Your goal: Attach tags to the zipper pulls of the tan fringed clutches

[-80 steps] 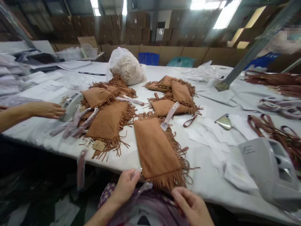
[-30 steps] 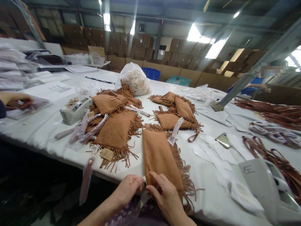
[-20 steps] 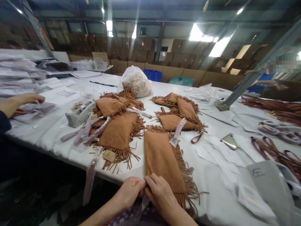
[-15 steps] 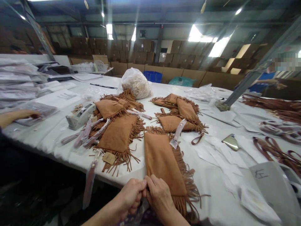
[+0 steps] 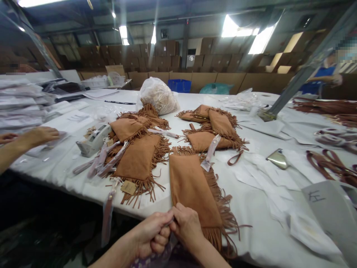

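At the table's front edge, my left hand [image 5: 153, 231] and my right hand [image 5: 187, 223] meet with fingers pinched together. What they pinch is mostly hidden; a bit of clear plastic shows below them. Right beside them lies a tan suede pouch [image 5: 192, 186] with long fringe, its near left edge by my right fingertips. A plastic-wrapped strap [image 5: 211, 152] rests at the pouch's upper right. To the left sit more fringed pouches [image 5: 138, 156], with a paper tag [image 5: 128, 187] and a wrapped strap [image 5: 107, 217] hanging over the edge. Further pouches [image 5: 208, 141] are piled behind.
A tape dispenser [image 5: 95, 140] stands left of the pouches. Behind is a stuffed plastic bag [image 5: 158, 96]. Another person's hand [image 5: 44, 136] works at far left. To the right are a metal post [image 5: 290, 89], a triangular metal piece [image 5: 278, 159] and brown straps [image 5: 329, 163].
My hands stay together near the pouch, the left fingers shifting slightly. The other person's hand at left has moved right over the plastic-covered item. The view has shifted slightly.
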The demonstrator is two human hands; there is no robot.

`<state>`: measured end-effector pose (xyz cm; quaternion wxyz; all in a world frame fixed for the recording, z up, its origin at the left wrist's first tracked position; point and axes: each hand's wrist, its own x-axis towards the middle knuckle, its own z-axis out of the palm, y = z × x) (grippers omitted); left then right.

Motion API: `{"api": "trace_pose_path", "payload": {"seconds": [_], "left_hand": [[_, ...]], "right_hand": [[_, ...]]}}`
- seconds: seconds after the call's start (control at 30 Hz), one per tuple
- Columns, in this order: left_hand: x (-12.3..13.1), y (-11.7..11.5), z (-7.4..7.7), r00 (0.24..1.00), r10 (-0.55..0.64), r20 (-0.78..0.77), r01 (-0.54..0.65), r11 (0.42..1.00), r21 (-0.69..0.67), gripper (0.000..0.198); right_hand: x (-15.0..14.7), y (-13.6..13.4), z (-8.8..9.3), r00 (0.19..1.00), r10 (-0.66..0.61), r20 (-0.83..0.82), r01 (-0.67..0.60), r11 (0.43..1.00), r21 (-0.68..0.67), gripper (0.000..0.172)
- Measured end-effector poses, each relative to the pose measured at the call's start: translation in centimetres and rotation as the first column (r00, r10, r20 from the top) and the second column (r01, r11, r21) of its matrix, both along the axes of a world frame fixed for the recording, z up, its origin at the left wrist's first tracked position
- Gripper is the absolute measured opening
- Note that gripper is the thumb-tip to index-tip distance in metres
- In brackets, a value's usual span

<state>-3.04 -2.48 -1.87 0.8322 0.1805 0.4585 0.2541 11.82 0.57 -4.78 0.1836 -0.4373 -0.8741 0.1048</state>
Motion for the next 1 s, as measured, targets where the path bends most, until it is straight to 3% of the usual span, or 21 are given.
{"api": "trace_pose_path", "payload": {"seconds": [0.03, 0.07, 0.13, 0.17, 0.23, 0.33, 0.4, 0.47, 0.53, 0.63, 0.83, 1.0], "left_hand": [[-0.4, -0.1, -0.1, 0.999, -0.033, -0.027, 0.034, 0.999, 0.029, 0.054], [-0.8, -0.2, -0.2, 0.996, -0.058, -0.067, 0.062, 0.996, 0.06, 0.056], [-1.5, -0.5, -0.3, 0.982, -0.069, -0.175, 0.092, 0.988, 0.128, 0.061], [-1.7, -0.6, -0.4, 0.97, -0.061, -0.235, 0.101, 0.981, 0.163, 0.063], [-2.1, -0.9, -0.4, 0.936, -0.057, -0.348, 0.134, 0.97, 0.203, 0.069], [-2.1, -1.0, -0.1, 0.887, -0.086, -0.453, 0.211, 0.949, 0.233, 0.077], [-1.8, -0.7, 0.0, 0.87, -0.09, -0.484, 0.238, 0.938, 0.253, 0.082], [-1.3, -0.3, 0.1, 0.865, -0.079, -0.496, 0.232, 0.939, 0.255, 0.083], [-0.8, 0.2, 0.0, 0.864, -0.076, -0.498, 0.216, 0.949, 0.23, 0.083], [-0.3, 1.0, -0.2, 0.843, -0.122, -0.523, 0.259, 0.946, 0.197, 0.081], [-0.8, 2.2, -0.3, 0.768, -0.177, -0.616, 0.374, 0.904, 0.207, 0.041], [-0.6, 2.1, 0.8, 0.589, 0.011, -0.808, 0.443, 0.831, 0.335, 0.026]], "right_hand": [[0.3, 0.1, 0.7, 0.999, 0.038, 0.006, -0.038, 0.996, -0.075, 0.007], [0.7, 0.1, 1.4, 0.996, 0.088, -0.015, -0.089, 0.985, -0.148, 0.016], [2.1, 0.4, 3.0, 0.977, 0.172, -0.129, -0.202, 0.937, -0.283, 0.047], [3.1, 0.6, 3.7, 0.964, 0.178, -0.198, -0.238, 0.91, -0.339, 0.059], [5.4, 1.3, 4.5, 0.953, 0.089, -0.291, -0.204, 0.897, -0.393, 0.06], [9.2, 2.9, 4.2, 0.932, -0.174, -0.318, 0.091, 0.961, -0.26, 0.041], [10.9, 4.0, 3.2, 0.908, -0.289, -0.304, 0.273, 0.957, -0.093, 0.036], [11.7, 4.7, 1.7, 0.909, -0.33, -0.255, 0.354, 0.933, 0.058, 0.038], [11.6, 4.9, 0.3, 0.924, -0.338, -0.18, 0.367, 0.916, 0.162, 0.039], [10.7, 4.6, -1.2, 0.931, -0.353, -0.09, 0.364, 0.907, 0.213, 0.037], [10.2, 4.1, -0.9, 0.929, -0.369, -0.028, 0.367, 0.911, 0.189, 0.039], [10.2, 4.0, -0.6, 0.929, -0.368, -0.034, 0.368, 0.911, 0.185, 0.039]]}}
